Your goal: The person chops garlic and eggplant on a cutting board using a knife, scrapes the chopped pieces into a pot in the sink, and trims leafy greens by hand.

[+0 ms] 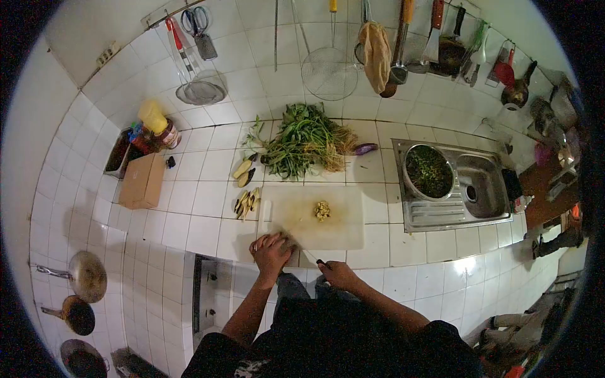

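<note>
My right hand (pixel 340 276) grips the black handle of a knife (pixel 310 256) at the near edge of a white cutting board (pixel 345 236). The blade slants up and left towards my left hand (pixel 271 251). That hand's fingers are bent and close together over the board's near left corner; whatever they hold, if anything, is hidden. A small heap of chopped pale-yellow pieces (pixel 322 211) lies on the board. To its left are dark-and-pale strips (pixel 247 203) and pale, partly peeled eggplant pieces (pixel 242 167).
Leafy greens with roots (pixel 305 142) lie behind the board beside a purple eggplant (pixel 365 148). At right, a bowl of chopped greens (pixel 428 170) stands on the sink (pixel 485 179). A cardboard box (pixel 142 181) stands at left. Strainers (pixel 329 74) and other utensils hang on the wall.
</note>
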### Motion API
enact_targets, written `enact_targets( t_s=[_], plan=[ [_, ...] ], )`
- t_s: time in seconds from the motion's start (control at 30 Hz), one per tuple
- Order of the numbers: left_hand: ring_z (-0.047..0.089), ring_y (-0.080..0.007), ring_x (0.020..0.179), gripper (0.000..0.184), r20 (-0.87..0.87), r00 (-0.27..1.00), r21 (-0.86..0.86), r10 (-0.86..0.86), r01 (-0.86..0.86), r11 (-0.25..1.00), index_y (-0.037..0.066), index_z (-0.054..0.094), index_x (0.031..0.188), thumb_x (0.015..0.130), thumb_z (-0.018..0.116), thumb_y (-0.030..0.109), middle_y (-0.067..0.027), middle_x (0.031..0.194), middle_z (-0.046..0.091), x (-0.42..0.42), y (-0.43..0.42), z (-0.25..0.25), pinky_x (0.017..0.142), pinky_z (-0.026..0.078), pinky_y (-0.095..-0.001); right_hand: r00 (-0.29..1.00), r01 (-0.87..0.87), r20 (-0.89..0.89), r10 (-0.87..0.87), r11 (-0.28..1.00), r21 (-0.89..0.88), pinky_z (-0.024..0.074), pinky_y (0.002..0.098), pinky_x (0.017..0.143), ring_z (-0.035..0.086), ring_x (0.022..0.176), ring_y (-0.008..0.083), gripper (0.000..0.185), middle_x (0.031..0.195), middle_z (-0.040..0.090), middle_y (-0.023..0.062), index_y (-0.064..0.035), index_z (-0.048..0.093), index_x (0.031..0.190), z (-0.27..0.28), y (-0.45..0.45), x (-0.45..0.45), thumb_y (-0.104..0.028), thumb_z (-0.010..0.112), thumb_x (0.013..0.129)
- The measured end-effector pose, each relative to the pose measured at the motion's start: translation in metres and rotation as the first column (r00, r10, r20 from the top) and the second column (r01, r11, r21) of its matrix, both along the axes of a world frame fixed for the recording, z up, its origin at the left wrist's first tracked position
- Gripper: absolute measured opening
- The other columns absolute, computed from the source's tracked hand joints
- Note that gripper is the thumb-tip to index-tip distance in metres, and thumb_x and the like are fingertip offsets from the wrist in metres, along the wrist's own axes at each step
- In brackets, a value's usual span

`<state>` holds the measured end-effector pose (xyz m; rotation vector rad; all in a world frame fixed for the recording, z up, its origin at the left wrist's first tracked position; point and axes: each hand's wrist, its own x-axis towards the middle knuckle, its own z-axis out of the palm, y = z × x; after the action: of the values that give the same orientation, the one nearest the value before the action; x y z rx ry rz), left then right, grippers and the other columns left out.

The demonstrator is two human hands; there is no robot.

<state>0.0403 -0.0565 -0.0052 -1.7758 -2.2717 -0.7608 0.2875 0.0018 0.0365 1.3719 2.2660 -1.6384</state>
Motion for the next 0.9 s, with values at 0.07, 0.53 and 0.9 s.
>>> enact_targets(
  t_s=[0.07, 0.53, 0.9],
  plan=[
    [0.054, -0.0205, 0.115, 0.032, 0.017, 1.000, 0.010, 0.007, -0.007, 1.000, 0.019, 0.076, 0.091, 0.069, 0.082, 0.041, 0.0059, 0.115, 0.067, 0.004, 0.000, 0.001, 0.103, 0.030, -0.0460, 0.999, -0.040, 0.028, 0.039, 0.999, 0.037, 0.0475, 0.0525, 0.081, 0.064, 0.085, 0.0458, 0.057, 0.085, 0.066, 0.0276, 0.0050, 0.064, 0.092, -0.012, 0.003, -0.002, -0.047, 0.042, 0.100],
    [0.049, -0.0308, 0.119, 0.067, 0.293, 0.953, -0.183, 0.078, -0.024, 0.983, 0.020, 0.063, 0.116, 0.062, 0.084, 0.054, -0.0059, 0.118, 0.059, 0.032, 0.035, 0.027, 0.098, 0.034, -0.0534, 0.941, 0.121, 0.264, -0.213, 0.938, 0.325, 0.0523, 0.0540, 0.069, 0.068, 0.077, 0.0406, 0.048, 0.079, 0.069, 0.0209, -0.0059, 0.061, 0.100, 0.052, 0.014, 0.037, -0.052, 0.048, 0.095],
    [0.020, -0.0349, 0.138, 0.107, 0.326, 0.933, -0.302, 0.154, -0.051, 0.952, 0.021, 0.037, 0.141, 0.054, 0.091, 0.051, -0.0134, 0.142, 0.028, 0.080, 0.139, 0.063, 0.107, 0.018, -0.0644, 0.902, 0.235, 0.239, -0.359, 0.873, 0.427, 0.0526, 0.0505, 0.064, 0.068, 0.074, 0.0367, 0.043, 0.078, 0.069, 0.0155, -0.0087, 0.063, 0.096, 0.039, -0.008, 0.058, -0.051, 0.052, 0.094]
  ],
)
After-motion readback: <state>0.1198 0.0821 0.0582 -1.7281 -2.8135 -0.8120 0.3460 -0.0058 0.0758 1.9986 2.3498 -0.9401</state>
